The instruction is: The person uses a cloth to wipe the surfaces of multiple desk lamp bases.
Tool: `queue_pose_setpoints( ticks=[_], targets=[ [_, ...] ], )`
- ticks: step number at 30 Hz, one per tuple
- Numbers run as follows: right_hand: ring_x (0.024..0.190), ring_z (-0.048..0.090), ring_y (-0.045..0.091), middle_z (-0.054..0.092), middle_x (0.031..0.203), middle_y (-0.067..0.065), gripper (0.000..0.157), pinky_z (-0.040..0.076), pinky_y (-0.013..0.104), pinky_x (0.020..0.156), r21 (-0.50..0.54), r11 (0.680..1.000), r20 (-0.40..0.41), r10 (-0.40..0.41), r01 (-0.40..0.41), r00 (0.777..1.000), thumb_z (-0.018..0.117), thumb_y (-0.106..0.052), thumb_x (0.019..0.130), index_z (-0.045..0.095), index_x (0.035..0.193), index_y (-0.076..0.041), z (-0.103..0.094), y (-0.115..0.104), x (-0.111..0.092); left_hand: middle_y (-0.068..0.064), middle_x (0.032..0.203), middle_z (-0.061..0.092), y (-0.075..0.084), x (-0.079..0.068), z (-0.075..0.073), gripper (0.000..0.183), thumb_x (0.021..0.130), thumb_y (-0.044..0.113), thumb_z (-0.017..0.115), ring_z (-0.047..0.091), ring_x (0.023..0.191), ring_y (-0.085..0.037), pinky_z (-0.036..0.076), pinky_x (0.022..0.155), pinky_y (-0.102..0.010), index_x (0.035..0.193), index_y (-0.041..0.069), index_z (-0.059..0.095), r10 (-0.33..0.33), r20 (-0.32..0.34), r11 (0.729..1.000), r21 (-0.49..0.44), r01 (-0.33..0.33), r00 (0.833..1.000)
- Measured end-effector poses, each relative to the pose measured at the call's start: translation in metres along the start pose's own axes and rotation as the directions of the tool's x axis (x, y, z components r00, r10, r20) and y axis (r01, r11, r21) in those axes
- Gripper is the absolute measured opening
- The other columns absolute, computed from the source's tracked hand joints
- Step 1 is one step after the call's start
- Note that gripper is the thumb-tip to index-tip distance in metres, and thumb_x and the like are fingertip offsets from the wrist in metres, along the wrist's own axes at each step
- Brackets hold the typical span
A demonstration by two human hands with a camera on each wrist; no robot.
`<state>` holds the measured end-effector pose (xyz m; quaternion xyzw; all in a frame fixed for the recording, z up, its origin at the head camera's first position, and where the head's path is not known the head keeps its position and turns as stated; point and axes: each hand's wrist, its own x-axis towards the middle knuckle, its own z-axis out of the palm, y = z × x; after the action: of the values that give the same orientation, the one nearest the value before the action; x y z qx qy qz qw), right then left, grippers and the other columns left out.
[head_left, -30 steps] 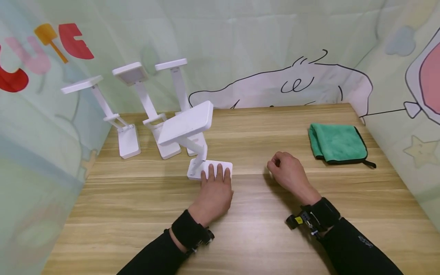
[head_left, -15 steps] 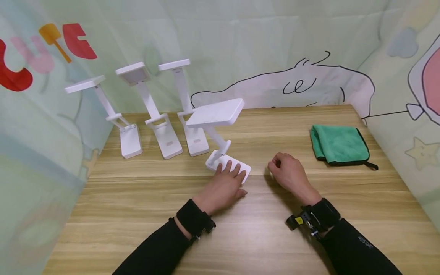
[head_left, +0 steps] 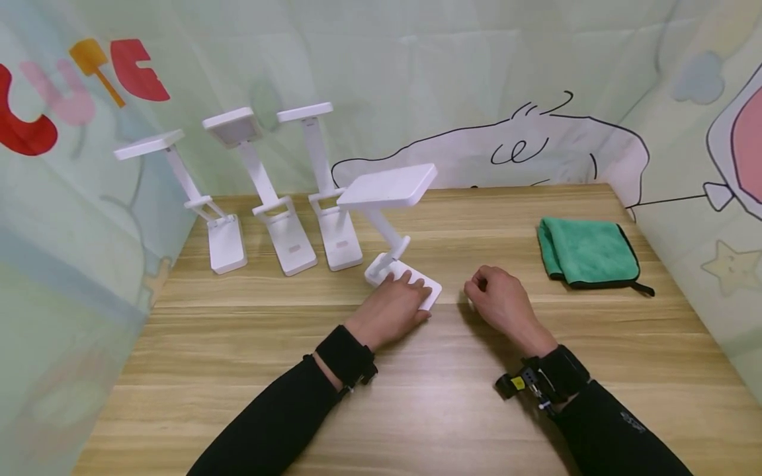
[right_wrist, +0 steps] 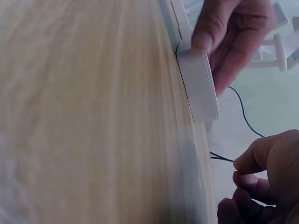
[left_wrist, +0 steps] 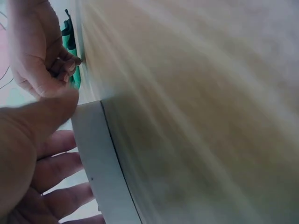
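A white folding desk lamp [head_left: 388,188] stands in the middle of the table, its flat head raised on a jointed arm. My left hand [head_left: 393,307] lies over its base [head_left: 431,291], fingers resting on the top. In the right wrist view, the thumb of the left hand [right_wrist: 219,28] is right at the base's side edge. My right hand [head_left: 500,297] rests on the table to the right of the lamp. Its fingers are loosely curled and hold nothing; thumb and index fingertips meet in the right wrist view.
Three similar white lamps, a left one [head_left: 226,244], a middle one [head_left: 290,244] and a right one [head_left: 339,241], stand in a row at the back left. A folded green cloth [head_left: 589,251] lies at the right. Printed fabric [head_left: 452,86] surrounds the wooden table [head_left: 446,410].
My left hand has slid the desk lamp to the right and slightly back, and its base has turned at an angle. My right hand has stayed in place.
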<state>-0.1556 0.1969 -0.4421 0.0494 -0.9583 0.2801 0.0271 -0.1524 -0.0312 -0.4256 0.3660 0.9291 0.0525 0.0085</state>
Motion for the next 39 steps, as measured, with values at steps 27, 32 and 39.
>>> queue_pose_setpoints(
  ticks=[27, 32, 39],
  targets=[
    [0.066, 0.051, 0.024, 0.057, 0.076, 0.008, 0.021, 0.040, 0.033, 0.057, 0.004, 1.000, -0.003, 0.010, -0.010, 1.000, 0.054, -0.025, 0.090, 0.060, 0.077, -0.010, -0.001, 0.000, 0.000, -0.006, 0.143, 0.052, -0.024, -0.008, -0.004, 0.051, 0.091, -0.003, 0.052, 0.036, 0.138, -0.024, 0.029, 0.114, -0.041, 0.138, 0.016, 0.052, 0.079, 0.065, 0.987, -0.146, -0.069, 0.995],
    [0.067, 0.051, 0.024, 0.056, 0.077, 0.009, 0.021, 0.039, 0.033, 0.057, 0.008, 1.000, 0.006, 0.020, -0.020, 1.000, 0.053, -0.025, 0.090, 0.060, 0.078, -0.010, 0.000, 0.000, 0.000, -0.003, 0.145, 0.050, -0.025, -0.009, -0.006, 0.054, 0.090, -0.004, 0.053, 0.033, 0.139, -0.022, 0.028, 0.114, -0.041, 0.139, 0.019, 0.053, 0.069, 0.089, 0.980, -0.192, -0.051, 0.994],
    [0.067, 0.051, 0.024, 0.056, 0.077, 0.009, 0.020, 0.039, 0.033, 0.056, -0.003, 0.999, 0.010, 0.033, -0.033, 0.999, 0.053, -0.024, 0.090, 0.060, 0.079, -0.009, 0.000, 0.001, 0.000, -0.003, 0.148, 0.046, -0.021, -0.007, -0.004, 0.058, 0.091, -0.007, 0.048, 0.030, 0.141, -0.020, 0.025, 0.116, -0.040, 0.142, 0.020, 0.050, 0.123, 0.105, 0.973, -0.207, -0.099, 0.987]
  ],
)
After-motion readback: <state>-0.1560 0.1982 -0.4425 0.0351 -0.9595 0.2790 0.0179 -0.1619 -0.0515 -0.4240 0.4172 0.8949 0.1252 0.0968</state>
